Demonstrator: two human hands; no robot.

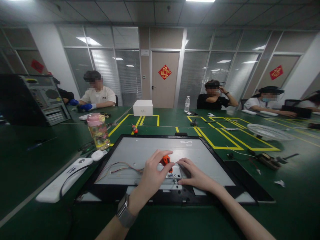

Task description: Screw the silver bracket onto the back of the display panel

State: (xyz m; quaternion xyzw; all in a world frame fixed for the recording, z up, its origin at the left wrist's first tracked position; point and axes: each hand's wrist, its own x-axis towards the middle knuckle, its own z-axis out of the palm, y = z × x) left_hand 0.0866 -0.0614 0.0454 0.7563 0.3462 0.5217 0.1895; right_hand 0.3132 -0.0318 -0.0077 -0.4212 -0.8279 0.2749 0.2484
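A flat display panel (118, 146) with a black frame and a grey metal back lies on the table before me. My left hand (153, 170) is closed around the orange and black handle of a screwdriver (166, 160), held upright over a small metal bracket (177, 187) near the panel's front edge. My right hand (193, 175) rests just right of the tool, its thumb and curved forefinger gripping the bracket; part of that grip is hidden. Thin wires (120, 164) run across the panel back to the left, passing behind my left hand.
Left of the panel are a white power strip (62, 181), a pink-lidded bottle (97, 131) and a computer case (47, 100). A red-handled tool (134, 128) and white box (142, 108) lie beyond. At right are a black strip (247, 180) and a power tool (268, 161). Several people sit across.
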